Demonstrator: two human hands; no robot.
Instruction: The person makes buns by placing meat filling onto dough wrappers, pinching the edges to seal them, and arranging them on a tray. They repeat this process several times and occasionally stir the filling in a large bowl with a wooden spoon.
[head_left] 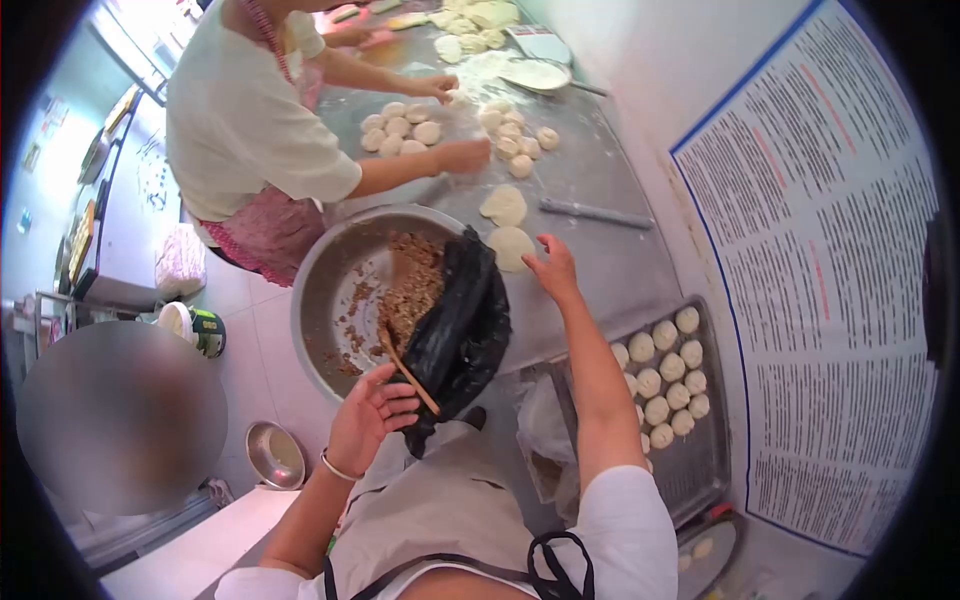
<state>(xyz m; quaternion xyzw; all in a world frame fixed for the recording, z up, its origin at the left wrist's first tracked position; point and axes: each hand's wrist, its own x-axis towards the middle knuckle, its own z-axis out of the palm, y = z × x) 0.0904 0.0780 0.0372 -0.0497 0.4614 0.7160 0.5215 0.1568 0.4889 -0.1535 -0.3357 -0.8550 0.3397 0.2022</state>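
My left hand [372, 412] is palm up with its fingers loosely spread and nothing on the palm, just beside a thin wooden stick [412, 378]. This stick leans out of a large metal bowl [312, 318] of crumbly brown filling [408, 288]. Black plastic [458, 318] drapes over the bowl's right side. Thumb and fingers apart, my right hand [553, 270] reaches to the right edge of a flat round dough wrapper [508, 250] on the metal table. A second dough wrapper [503, 206] lies just beyond it.
A rolling pin [596, 214] lies near the wall. Several filled buns [668, 370] sit on a tray [705, 470] at the right. Across the table a co-worker [255, 110] handles dough among small dough pieces [398, 130]. A small metal bowl [262, 452] stands lower left.
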